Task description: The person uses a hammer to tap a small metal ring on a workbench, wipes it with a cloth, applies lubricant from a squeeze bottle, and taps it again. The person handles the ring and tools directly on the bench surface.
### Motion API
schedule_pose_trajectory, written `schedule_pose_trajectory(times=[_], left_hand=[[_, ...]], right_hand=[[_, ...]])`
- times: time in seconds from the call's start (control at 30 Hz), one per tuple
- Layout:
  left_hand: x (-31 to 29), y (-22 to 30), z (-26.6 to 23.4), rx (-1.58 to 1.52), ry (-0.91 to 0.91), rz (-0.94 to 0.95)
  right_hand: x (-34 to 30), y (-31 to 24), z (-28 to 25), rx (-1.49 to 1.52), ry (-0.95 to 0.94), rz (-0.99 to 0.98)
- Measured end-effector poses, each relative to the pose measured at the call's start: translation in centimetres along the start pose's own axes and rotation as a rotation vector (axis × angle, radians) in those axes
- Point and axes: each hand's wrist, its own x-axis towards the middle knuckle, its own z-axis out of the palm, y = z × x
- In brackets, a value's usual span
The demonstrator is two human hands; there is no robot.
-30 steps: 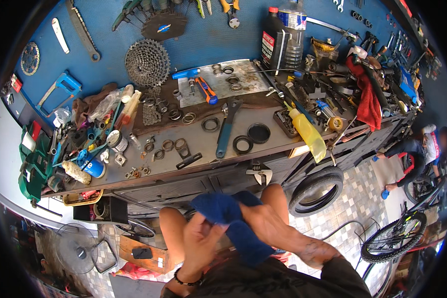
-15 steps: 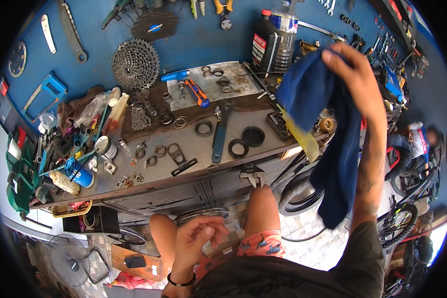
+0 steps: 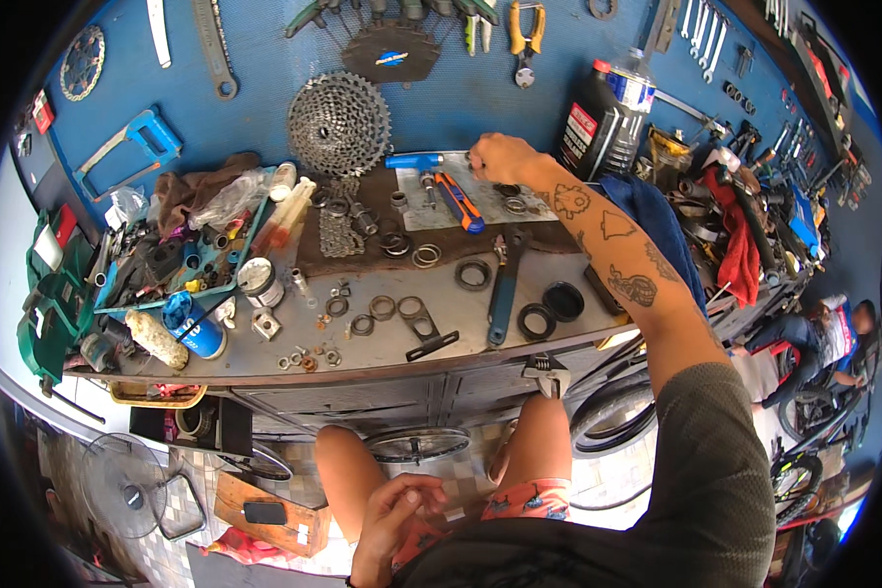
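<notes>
Workbench: long grey metal-topped bench [image 3: 559,338] against a blue tool wall [image 3: 265,88], tiled floor below, a bicycle wheel [image 3: 416,446] under its front edge. Landmark: one silver toothed bicycle cassette [image 3: 340,124] leaning on the wall. Right of the cassette, one blue-handled tool [image 3: 414,160] lies at the top of a pale sheet [image 3: 475,191]; the right hand [image 3: 500,157] rests at that tool's end, fingers curled on or beside it, hold not clearly readable. Further right of the cassette: one black oil jug [image 3: 590,127], one dark blue cloth [image 3: 661,225] draped behind the tattooed forearm, one red rag [image 3: 735,240]. Below the cassette: one chain [image 3: 340,233], one blue-and-orange utility knife [image 3: 459,201], one blue spanner [image 3: 505,289], two black rings [image 3: 551,312], many loose washers. Left hand [image 3: 392,510] far below the cassette, on the knee, loosely curled, holding nothing visible. Forearm screens the bench's right part.
</notes>
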Motion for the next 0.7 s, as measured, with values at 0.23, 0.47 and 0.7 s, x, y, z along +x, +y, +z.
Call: schedule_pose_trajectory(times=[0.23,0.47,0.7], left_hand=[[0.3,-0.3,-0.6,-0.001,0.018,0.016],[4.0,2.0,5.1,-0.041,-0.020,0.192],[5.2,2.3,11.3,0.049,0.000,0.189]], right_hand=[[-2.8,-2.6,-3.0,0.091,0.184,0.059],[-26.9,-17.4,-7.2,0.573,0.295,-0.386],[-36.6,-20.5,-2.5,0.842,0.300,-0.279]])
